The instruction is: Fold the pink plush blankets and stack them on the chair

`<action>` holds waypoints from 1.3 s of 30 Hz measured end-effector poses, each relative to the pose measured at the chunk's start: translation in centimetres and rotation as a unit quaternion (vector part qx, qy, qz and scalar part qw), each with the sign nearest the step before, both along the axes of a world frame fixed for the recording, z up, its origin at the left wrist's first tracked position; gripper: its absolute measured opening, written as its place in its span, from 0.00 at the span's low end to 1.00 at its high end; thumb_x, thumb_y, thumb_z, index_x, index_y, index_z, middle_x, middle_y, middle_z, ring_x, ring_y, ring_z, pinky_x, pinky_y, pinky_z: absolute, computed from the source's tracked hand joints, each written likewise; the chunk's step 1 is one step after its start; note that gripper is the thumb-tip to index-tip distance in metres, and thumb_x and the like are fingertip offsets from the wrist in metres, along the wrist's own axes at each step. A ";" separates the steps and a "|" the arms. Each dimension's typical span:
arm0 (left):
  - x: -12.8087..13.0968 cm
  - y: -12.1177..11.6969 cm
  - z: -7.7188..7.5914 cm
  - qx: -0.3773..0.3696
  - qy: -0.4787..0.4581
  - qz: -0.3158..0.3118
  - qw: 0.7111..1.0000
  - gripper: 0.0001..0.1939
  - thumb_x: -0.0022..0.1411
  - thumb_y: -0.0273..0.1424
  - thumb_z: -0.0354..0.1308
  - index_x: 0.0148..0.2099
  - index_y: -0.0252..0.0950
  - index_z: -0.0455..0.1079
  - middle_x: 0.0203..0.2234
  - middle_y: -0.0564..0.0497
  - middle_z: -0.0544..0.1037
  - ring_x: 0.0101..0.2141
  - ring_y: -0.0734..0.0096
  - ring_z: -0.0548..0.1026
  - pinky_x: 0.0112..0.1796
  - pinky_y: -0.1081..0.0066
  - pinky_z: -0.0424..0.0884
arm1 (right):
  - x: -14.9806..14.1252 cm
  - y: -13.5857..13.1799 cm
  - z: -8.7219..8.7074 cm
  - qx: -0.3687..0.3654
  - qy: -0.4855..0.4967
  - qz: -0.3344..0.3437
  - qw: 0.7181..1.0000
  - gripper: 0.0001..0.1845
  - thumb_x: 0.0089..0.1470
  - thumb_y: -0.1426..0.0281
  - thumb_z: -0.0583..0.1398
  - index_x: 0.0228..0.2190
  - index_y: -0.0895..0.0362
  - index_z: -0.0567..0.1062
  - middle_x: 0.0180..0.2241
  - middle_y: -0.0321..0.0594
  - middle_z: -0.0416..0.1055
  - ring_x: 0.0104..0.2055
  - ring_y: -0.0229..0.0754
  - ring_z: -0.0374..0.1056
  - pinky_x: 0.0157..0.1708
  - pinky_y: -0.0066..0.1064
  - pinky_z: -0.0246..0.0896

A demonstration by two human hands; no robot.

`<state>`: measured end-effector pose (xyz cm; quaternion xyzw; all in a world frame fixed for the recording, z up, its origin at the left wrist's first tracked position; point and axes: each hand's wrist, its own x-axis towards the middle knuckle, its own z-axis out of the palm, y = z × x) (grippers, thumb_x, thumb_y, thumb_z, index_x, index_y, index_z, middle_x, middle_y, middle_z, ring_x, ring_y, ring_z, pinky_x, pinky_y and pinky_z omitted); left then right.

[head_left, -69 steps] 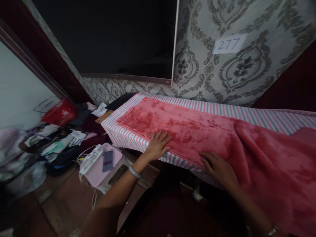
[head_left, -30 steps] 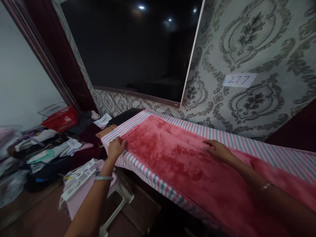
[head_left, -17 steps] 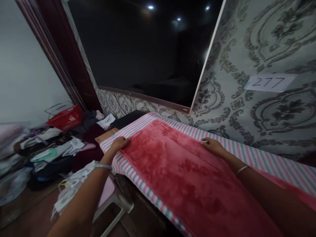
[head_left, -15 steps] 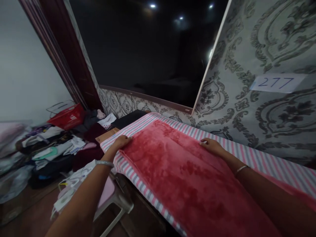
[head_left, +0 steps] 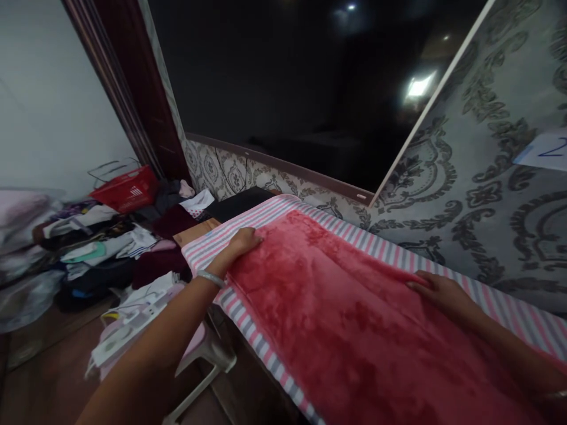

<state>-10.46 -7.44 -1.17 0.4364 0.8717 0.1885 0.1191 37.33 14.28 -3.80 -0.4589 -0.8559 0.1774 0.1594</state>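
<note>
Head cam: red blanket (head_left: pixel 336 307) spread from centre to lower right of frame over a striped cloth (head_left: pixel 212 251). My right hand (head_left: pixel 445 292) pinches its far edge; my left hand (head_left: pixel 243 241) curls at the left end, can't tell if it's gripping. Probably spaced apart so nothing bunches.

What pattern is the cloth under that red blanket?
The cloth under the blanket has pink, grey and white stripes, clearest in the head view.
</note>
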 end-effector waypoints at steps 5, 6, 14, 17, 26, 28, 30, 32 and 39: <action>-0.9 -0.9 4.8 0.039 0.109 0.016 0.993 0.16 0.68 0.37 0.53 0.50 0.34 0.74 0.46 0.40 0.81 0.47 0.56 0.78 0.46 0.67 0.71 | -4.3 -0.3 7.2 0.093 0.060 0.000 0.994 0.19 0.45 0.48 0.57 0.27 0.49 0.74 0.27 0.45 0.76 0.31 0.56 0.72 0.34 0.44 0.66; -1.5 -1.3 6.2 0.051 0.138 0.027 0.989 0.17 0.68 0.37 0.52 0.51 0.34 0.74 0.46 0.40 0.81 0.47 0.57 0.79 0.46 0.67 0.71 | -5.1 0.0 8.8 0.113 0.061 -0.004 0.992 0.18 0.46 0.49 0.57 0.28 0.49 0.74 0.27 0.45 0.76 0.31 0.55 0.72 0.33 0.44 0.65; -6.8 -0.5 9.1 0.031 0.181 0.119 0.976 0.20 0.69 0.40 0.52 0.53 0.33 0.74 0.51 0.36 0.79 0.54 0.52 0.76 0.51 0.65 0.71 | -12.0 2.9 8.0 0.103 -0.018 -0.069 0.992 0.12 0.57 0.62 0.58 0.28 0.54 0.76 0.29 0.45 0.76 0.33 0.50 0.72 0.31 0.36 0.61; -6.6 1.1 6.1 0.001 0.115 0.108 0.987 0.20 0.67 0.41 0.56 0.50 0.30 0.77 0.51 0.32 0.79 0.54 0.51 0.76 0.51 0.66 0.70 | -13.8 3.5 3.0 0.059 -0.077 -0.071 0.993 0.11 0.58 0.64 0.60 0.33 0.57 0.79 0.34 0.48 0.78 0.38 0.50 0.75 0.32 0.33 0.62; -7.8 -0.3 2.4 -0.020 -0.033 0.097 0.995 0.24 0.66 0.47 0.57 0.46 0.30 0.77 0.39 0.38 0.83 0.37 0.56 0.82 0.36 0.68 0.75 | -12.9 6.7 -1.2 0.007 -0.130 0.000 0.992 0.17 0.61 0.62 0.58 0.40 0.61 0.82 0.40 0.51 0.80 0.43 0.51 0.77 0.39 0.32 0.67; -7.3 -0.3 2.7 -0.016 -0.027 0.105 0.994 0.24 0.64 0.46 0.59 0.48 0.29 0.76 0.42 0.35 0.82 0.41 0.51 0.81 0.41 0.63 0.75 | -14.3 6.6 -0.1 0.004 -0.130 0.014 0.991 0.19 0.61 0.62 0.58 0.45 0.60 0.81 0.42 0.51 0.80 0.45 0.52 0.76 0.41 0.33 0.68; -5.8 0.2 2.5 0.011 0.040 0.122 0.992 0.25 0.66 0.42 0.57 0.56 0.27 0.72 0.52 0.30 0.77 0.53 0.43 0.76 0.51 0.55 0.72 | -16.8 5.8 1.1 0.017 -0.120 0.025 0.992 0.23 0.61 0.64 0.58 0.53 0.61 0.77 0.47 0.52 0.79 0.49 0.53 0.75 0.46 0.34 0.68; -3.9 0.8 1.4 0.053 0.158 0.116 0.979 0.29 0.68 0.39 0.53 0.66 0.28 0.63 0.63 0.29 0.68 0.64 0.41 0.64 0.61 0.47 0.61 | -20.1 4.7 2.1 0.037 -0.101 0.039 0.993 0.28 0.61 0.66 0.58 0.60 0.64 0.72 0.52 0.55 0.76 0.53 0.54 0.74 0.51 0.36 0.67; -1.2 0.3 -4.3 -0.036 0.227 0.009 0.973 0.35 0.72 0.48 0.42 0.75 0.39 0.51 0.73 0.40 0.50 0.71 0.42 0.46 0.65 0.38 0.48 | -30.5 3.4 2.9 0.053 -0.055 0.083 0.994 0.30 0.63 0.67 0.58 0.64 0.60 0.67 0.60 0.51 0.69 0.62 0.50 0.66 0.60 0.33 0.59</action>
